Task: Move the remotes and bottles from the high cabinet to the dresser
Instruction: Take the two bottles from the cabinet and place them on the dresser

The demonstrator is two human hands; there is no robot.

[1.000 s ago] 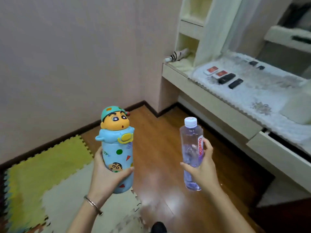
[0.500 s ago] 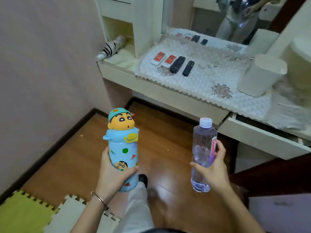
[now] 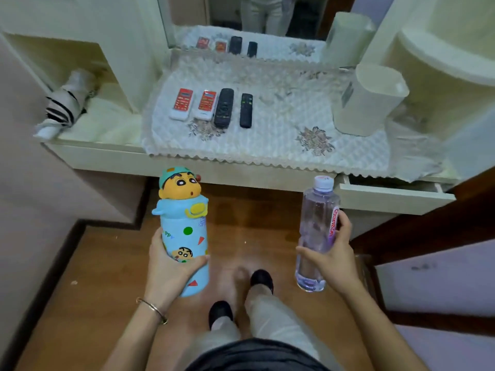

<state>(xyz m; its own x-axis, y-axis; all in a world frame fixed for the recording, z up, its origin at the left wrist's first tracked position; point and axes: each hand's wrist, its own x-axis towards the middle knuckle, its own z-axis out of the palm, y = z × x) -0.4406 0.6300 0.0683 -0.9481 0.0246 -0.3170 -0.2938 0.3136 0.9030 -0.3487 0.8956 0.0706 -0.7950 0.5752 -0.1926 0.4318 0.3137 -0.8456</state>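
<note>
My left hand grips a blue cartoon bottle with a yellow character-head lid, held upright. My right hand holds a clear plastic water bottle with a white cap, also upright. Both bottles hang over the wooden floor just in front of the cream dresser. On the dresser's white lace cloth lie several remotes side by side: two white-and-red ones, a wide black one and a slim black one.
A white cylindrical bin stands at the dresser's right. A striped folded umbrella lies in the left niche. A mirror rises behind the cloth. A drawer juts out at the right. My feet are on the floor below.
The view has swung and closed in until the dresser is straight ahead and larger. Both hands still hold their bottles upright at the same spacing.
</note>
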